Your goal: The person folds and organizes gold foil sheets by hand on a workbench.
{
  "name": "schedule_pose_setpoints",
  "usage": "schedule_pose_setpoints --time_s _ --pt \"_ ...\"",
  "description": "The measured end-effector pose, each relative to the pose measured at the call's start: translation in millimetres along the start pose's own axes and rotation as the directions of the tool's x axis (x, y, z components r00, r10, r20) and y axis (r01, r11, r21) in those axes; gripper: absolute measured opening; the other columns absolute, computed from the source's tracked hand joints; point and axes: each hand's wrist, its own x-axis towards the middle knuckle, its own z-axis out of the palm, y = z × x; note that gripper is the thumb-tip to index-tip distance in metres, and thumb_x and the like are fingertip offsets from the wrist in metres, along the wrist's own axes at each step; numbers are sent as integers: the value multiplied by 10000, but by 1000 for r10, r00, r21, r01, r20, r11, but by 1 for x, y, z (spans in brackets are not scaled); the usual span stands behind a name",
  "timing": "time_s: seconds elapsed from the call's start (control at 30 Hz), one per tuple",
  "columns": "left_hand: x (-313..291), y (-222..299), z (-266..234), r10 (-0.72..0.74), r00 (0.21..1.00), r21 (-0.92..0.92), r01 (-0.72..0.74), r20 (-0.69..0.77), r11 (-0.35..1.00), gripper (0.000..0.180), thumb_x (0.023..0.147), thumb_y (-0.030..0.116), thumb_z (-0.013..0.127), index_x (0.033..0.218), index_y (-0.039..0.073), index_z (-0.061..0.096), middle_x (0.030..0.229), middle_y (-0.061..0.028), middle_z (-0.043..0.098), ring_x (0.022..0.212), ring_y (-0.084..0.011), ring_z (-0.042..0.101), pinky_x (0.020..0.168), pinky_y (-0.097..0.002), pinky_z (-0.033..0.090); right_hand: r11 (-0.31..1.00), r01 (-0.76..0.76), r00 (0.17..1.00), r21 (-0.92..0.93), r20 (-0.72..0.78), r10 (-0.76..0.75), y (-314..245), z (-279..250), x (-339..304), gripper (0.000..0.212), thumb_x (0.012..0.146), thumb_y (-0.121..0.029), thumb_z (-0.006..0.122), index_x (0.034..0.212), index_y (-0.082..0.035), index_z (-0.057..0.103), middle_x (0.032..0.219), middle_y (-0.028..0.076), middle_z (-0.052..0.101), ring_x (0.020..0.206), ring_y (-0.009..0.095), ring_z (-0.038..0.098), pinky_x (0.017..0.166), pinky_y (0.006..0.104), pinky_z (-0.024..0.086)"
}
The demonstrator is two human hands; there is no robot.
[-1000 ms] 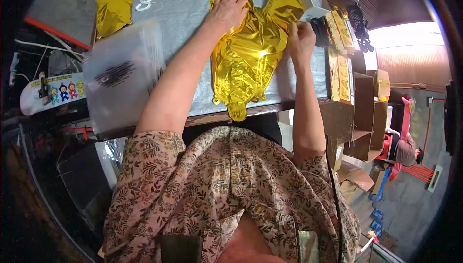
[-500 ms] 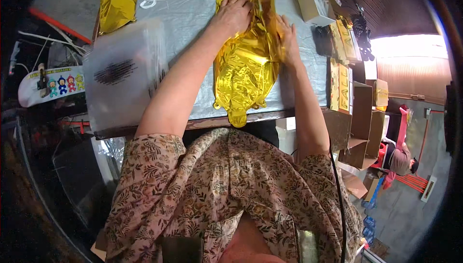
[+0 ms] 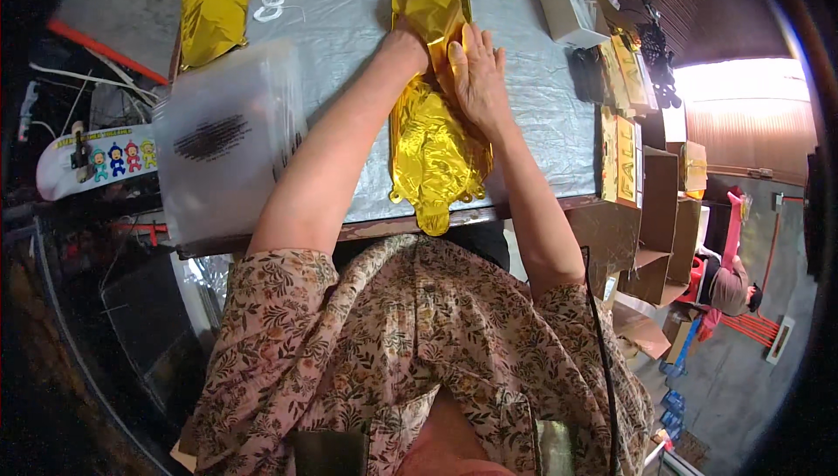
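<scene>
A flat, uninflated gold foil balloon (image 3: 441, 157) lies lengthwise on the grey-covered table (image 3: 541, 127), its rounded tab reaching over the near edge. Its right side is being folded over toward the left. My left hand (image 3: 407, 48) is at the balloon's upper left, with its fingers hidden beneath the raised foil. Against the fold's right side rests my right hand (image 3: 482, 83), fingers stretched out and thumb on the foil.
Left of my arm lies a stack of clear plastic bags (image 3: 231, 140), with a white ribbon coil (image 3: 272, 6) beyond it. More gold foil (image 3: 216, 9) lies far left. A white box (image 3: 573, 12) and cardboard boxes (image 3: 656, 223) stand right. Another person (image 3: 731, 284) is farther off.
The balloon's right side has been folded leftward over its middle. My right hand has moved left onto the fold, and my left hand's fingers have become covered by foil.
</scene>
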Motion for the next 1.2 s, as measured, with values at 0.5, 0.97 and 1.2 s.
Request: schedule_pose_setpoints --time_s 0.5,0.97,1.2 --pt "-8 1 -11 -61 996 -176 50 -58 983 586 952 134 619 1517 161 467 1577 -146 428 1446 -360 393 1198 -435 330 978 38 999 -204 -2 -39 -12 11 -3 715 1095 -493 276 1540 62 350 1626 223 340 1537 385 249 1247 577 111" --pt "60 -33 -68 185 978 -386 -210 -100 898 311 937 284 664 1148 61 719 1068 -154 727 992 -306 692 887 -404 537 948 29 999 -318 -32 -41 -18 13 -3 731 1075 -521 342 1543 39 334 1619 220 349 1533 376 267 1245 570 149" --pt "55 -33 2 151 988 -511 -113 34 852 281 983 292 632 1154 88 720 1121 -100 728 1031 -245 697 913 -347 537 950 36 998 -309 -41 -51 -15 17 -4 754 1070 -538 341 1550 42 315 1617 222 348 1522 382 286 1237 577 163"
